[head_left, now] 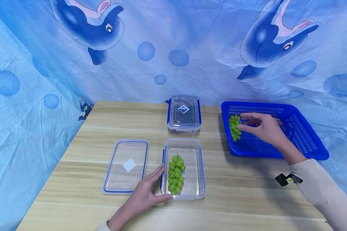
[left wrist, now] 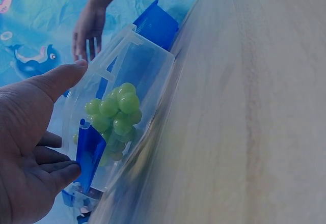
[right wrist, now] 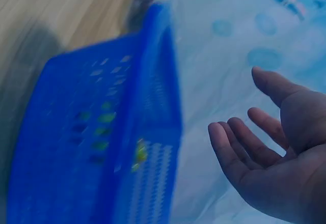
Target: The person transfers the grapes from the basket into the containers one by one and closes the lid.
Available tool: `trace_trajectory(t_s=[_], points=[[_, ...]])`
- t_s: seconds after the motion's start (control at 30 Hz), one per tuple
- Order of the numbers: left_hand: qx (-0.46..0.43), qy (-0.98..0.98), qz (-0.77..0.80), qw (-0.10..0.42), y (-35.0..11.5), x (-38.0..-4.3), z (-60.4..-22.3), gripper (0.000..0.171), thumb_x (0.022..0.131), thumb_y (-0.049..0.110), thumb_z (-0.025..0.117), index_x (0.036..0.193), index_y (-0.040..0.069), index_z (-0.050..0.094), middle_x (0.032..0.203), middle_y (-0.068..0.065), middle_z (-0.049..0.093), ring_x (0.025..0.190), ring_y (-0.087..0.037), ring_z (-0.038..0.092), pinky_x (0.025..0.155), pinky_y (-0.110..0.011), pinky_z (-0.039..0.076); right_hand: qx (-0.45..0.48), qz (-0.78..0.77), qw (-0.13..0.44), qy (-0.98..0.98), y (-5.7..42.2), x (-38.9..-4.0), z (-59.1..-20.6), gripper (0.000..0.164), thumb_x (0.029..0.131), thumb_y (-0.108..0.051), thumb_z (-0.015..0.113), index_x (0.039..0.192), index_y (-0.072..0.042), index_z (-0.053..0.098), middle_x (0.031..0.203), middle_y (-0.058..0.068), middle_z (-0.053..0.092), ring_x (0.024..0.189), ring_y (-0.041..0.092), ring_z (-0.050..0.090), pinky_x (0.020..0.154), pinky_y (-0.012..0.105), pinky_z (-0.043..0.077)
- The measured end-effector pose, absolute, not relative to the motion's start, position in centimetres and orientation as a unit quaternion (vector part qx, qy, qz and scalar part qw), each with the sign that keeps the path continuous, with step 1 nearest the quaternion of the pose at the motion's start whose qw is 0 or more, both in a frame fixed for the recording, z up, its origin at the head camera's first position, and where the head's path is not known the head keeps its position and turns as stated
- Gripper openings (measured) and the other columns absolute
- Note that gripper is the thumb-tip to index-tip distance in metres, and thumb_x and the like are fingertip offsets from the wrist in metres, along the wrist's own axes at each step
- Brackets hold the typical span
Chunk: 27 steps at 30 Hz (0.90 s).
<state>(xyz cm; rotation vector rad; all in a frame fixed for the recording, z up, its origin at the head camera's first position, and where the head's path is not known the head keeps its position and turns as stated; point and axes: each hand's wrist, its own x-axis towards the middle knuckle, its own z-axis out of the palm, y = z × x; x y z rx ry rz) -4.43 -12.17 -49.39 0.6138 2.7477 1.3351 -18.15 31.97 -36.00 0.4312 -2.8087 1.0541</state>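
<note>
A clear plastic food container point(head_left: 192, 179) with blue side latches stands without its lid, and a bunch of green grapes point(head_left: 175, 176) lies inside along its left side. My left hand point(head_left: 144, 192) is spread around its near left corner, thumb at the front rim and fingers by the left blue latch point(left wrist: 89, 155). Over the blue basket point(head_left: 257, 153) hovers my right hand point(head_left: 263, 128), fingers apart and loosely bent. Near those fingertips, a second bunch of green grapes point(head_left: 235, 128) sits at the basket's left side; the right wrist view shows nothing in the hand.
The detached clear lid point(head_left: 118, 183) lies flat left of the container. Behind it is a closed container point(head_left: 184, 117) with dark contents. Something small and reddish point(head_left: 279, 121) shows in the basket, partly hidden by my right hand. A blue dolphin-print cloth point(head_left: 162, 32) hangs behind the wooden table point(head_left: 81, 173).
</note>
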Motion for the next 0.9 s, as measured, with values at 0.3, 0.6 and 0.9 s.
trace_trajectory(t_s=[0.3, 0.6, 0.9], points=[[0.196, 0.884, 0.425, 0.008, -12.2, -4.3, -49.4, 0.101, 0.072, 0.043, 0.092, 0.152, 0.003, 0.044, 0.161, -0.014, 0.036, 0.142, -0.039, 0.045, 0.114, -0.054, 0.037, 0.122, 0.314, -0.016, -0.942, 34.4, -21.2, -38.8, 0.064, 0.093, -0.041, 0.075, 0.140, -0.001, 0.059, 0.133, 0.025, 0.064, 0.113, 0.040, 0.066, 0.083, 0.041, 0.062], [0.198, 0.882, 0.428, 0.009, -12.2, -4.2, -49.4, 0.100, 0.073, 0.047, 0.090, 0.152, 0.003, 0.046, 0.161, -0.012, 0.037, 0.142, -0.037, 0.044, 0.115, -0.054, 0.037, 0.107, 0.288, -0.073, -0.949, 35.1, -23.5, -41.0, 0.074, 0.094, -0.044, 0.073, 0.146, 0.004, 0.050, 0.143, 0.034, 0.053, 0.128, 0.051, 0.054, 0.098, 0.063, 0.053], [0.202, 0.880, 0.430, 0.007, -12.4, -4.2, -49.5, 0.101, 0.073, 0.050, 0.089, 0.152, 0.004, 0.046, 0.161, -0.012, 0.037, 0.143, -0.036, 0.044, 0.115, -0.054, 0.037, 0.106, 0.299, -0.108, -0.942, 35.7, -24.6, -42.3, 0.077, 0.096, -0.042, 0.072, 0.149, 0.005, 0.044, 0.146, 0.038, 0.046, 0.131, 0.055, 0.048, 0.099, 0.064, 0.052]])
